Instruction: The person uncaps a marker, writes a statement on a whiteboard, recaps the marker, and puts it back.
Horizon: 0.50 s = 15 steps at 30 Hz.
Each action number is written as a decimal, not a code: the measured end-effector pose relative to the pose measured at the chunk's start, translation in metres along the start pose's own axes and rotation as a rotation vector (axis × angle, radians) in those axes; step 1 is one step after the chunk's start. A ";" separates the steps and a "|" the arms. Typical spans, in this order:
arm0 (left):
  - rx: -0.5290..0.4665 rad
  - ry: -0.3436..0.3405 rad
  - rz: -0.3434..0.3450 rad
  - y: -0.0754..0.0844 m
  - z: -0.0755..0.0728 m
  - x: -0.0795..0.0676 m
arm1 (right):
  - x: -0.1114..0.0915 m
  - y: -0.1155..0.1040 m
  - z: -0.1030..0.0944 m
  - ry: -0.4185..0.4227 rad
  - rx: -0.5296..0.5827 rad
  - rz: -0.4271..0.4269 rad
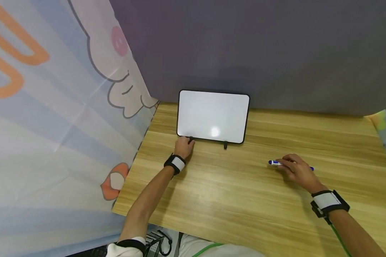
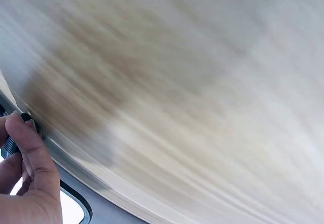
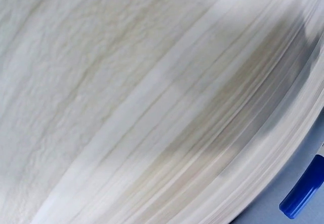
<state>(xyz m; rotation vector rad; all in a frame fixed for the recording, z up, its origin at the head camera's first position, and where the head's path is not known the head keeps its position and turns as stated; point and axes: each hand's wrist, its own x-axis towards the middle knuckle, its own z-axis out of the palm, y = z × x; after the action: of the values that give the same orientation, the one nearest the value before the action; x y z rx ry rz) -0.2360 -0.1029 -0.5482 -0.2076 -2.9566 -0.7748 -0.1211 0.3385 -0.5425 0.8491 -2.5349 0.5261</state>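
Observation:
A small whiteboard (image 1: pixel 213 116) with a thin black frame stands at the back of the wooden table, its surface blank apart from a glare spot. My left hand (image 1: pixel 184 147) is at its lower left edge, thumb and fingers pinching a small black foot (image 1: pixel 191 139). In the left wrist view, the fingers (image 2: pixel 35 158) close on this dark ribbed piece beside the board's corner. A second black foot (image 1: pixel 225 145) juts from the lower right edge. Over the table's right half, my right hand (image 1: pixel 297 170) holds a white marker (image 1: pixel 276 162) with blue ends, lying sideways; its blue end (image 3: pixel 302 186) shows in the right wrist view.
A dark grey panel (image 1: pixel 260 53) rises behind the wooden table (image 1: pixel 225 200). On the left hangs a printed cloth (image 1: pixel 67 125) with cartoon shapes. A green cable (image 1: pixel 339 237) runs from the right wristband. Below the front edge is some black gear (image 1: pixel 154 242).

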 end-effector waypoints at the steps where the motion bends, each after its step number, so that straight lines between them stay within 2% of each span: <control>1: -0.007 -0.002 -0.006 0.002 0.000 0.000 | 0.001 0.000 0.000 0.000 0.003 -0.003; 7: -0.018 -0.009 0.008 0.011 0.001 -0.001 | 0.005 -0.001 0.000 0.011 0.014 -0.001; 15: -0.018 -0.039 0.031 0.018 0.012 -0.002 | 0.003 -0.001 0.001 0.011 0.012 0.008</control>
<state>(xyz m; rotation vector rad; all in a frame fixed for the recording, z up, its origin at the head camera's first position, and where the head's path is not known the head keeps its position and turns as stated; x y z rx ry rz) -0.2316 -0.0815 -0.5506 -0.2721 -2.9761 -0.8022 -0.1228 0.3356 -0.5411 0.8378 -2.5285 0.5479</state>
